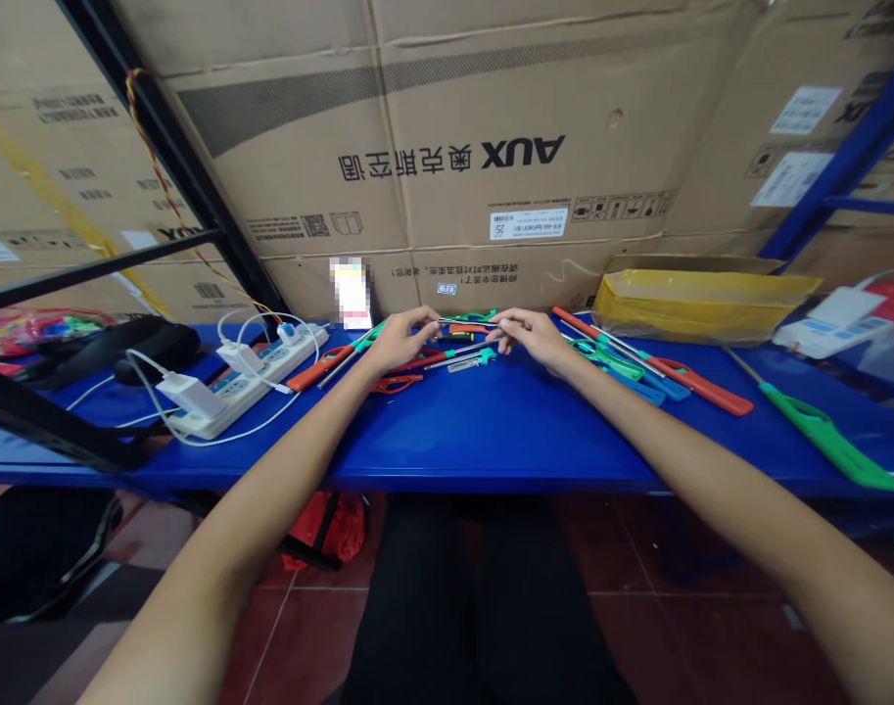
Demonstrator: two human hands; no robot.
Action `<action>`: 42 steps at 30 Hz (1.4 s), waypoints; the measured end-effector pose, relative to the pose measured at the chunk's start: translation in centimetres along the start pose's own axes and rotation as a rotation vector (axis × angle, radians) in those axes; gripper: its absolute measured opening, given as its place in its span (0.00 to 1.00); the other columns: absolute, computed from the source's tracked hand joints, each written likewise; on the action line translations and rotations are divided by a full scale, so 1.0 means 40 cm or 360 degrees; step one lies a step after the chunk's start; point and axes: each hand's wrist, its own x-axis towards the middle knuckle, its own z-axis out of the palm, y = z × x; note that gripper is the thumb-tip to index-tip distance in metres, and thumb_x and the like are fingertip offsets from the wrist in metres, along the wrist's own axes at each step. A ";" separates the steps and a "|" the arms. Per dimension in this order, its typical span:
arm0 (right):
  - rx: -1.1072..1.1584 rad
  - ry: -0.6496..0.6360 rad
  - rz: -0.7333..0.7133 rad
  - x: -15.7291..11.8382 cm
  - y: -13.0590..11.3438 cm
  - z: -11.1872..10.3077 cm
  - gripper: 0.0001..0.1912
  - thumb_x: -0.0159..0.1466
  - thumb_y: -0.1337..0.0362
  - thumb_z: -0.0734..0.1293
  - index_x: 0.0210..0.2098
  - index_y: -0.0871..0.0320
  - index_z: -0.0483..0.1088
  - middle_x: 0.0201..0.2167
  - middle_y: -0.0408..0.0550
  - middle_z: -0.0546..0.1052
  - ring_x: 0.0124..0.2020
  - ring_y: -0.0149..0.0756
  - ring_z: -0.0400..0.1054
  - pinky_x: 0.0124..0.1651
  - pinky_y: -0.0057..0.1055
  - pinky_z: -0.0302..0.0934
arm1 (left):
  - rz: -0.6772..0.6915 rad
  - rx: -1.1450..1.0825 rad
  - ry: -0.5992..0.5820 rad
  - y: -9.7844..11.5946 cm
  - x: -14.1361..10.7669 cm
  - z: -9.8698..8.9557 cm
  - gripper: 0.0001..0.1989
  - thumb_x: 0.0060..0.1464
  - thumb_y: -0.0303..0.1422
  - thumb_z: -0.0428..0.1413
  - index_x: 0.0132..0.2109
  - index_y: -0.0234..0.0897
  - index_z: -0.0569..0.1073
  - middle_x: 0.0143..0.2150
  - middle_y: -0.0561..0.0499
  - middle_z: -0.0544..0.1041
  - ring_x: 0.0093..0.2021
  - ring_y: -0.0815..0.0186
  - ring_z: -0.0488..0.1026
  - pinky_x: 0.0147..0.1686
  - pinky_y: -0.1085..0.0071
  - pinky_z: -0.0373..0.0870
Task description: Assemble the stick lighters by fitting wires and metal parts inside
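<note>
Between my two hands runs a thin metal rod (467, 322), held roughly level above the blue table. My left hand (409, 335) pinches its left end, and my right hand (524, 336) has its fingers closed at the right end. Below and behind the rod lie lighter parts in red, green and black (461, 336). A small clear and green piece (472, 361) rests in front of them. Red handle parts (399, 380) are beside my left hand. To the right of my right hand lie several long lighters, among them a red one (703, 385) and blue ones (637, 384).
A white power strip (248, 382) with chargers and cables lies at the left, beside a red lighter (320, 369). A yellow-taped box (703, 305) stands at the back right. A green lighter (828, 436) lies near the right front edge. Cardboard (447, 98) walls the back.
</note>
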 end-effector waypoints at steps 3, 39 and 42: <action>-0.0063 -0.0025 0.0020 -0.002 -0.005 0.003 0.24 0.68 0.41 0.75 0.48 0.54 0.81 0.37 0.51 0.87 0.33 0.39 0.79 0.40 0.39 0.76 | 0.0008 -0.0002 0.0012 0.003 0.000 0.001 0.11 0.72 0.39 0.55 0.44 0.40 0.78 0.41 0.47 0.86 0.39 0.61 0.81 0.46 0.63 0.78; -0.0403 -0.0107 0.0018 -0.011 -0.020 0.026 0.19 0.72 0.46 0.71 0.44 0.56 0.83 0.31 0.49 0.85 0.26 0.35 0.72 0.35 0.35 0.68 | -0.0095 -0.0300 0.0114 0.023 0.003 0.009 0.12 0.64 0.42 0.65 0.43 0.37 0.82 0.38 0.44 0.87 0.33 0.65 0.80 0.33 0.69 0.74; -0.0424 -0.0098 0.0027 -0.011 -0.024 0.027 0.20 0.73 0.45 0.71 0.44 0.55 0.84 0.32 0.50 0.85 0.26 0.35 0.73 0.36 0.35 0.68 | -0.0076 -0.0262 0.0125 0.024 0.003 0.004 0.12 0.64 0.42 0.65 0.42 0.37 0.82 0.37 0.45 0.87 0.31 0.65 0.79 0.32 0.69 0.73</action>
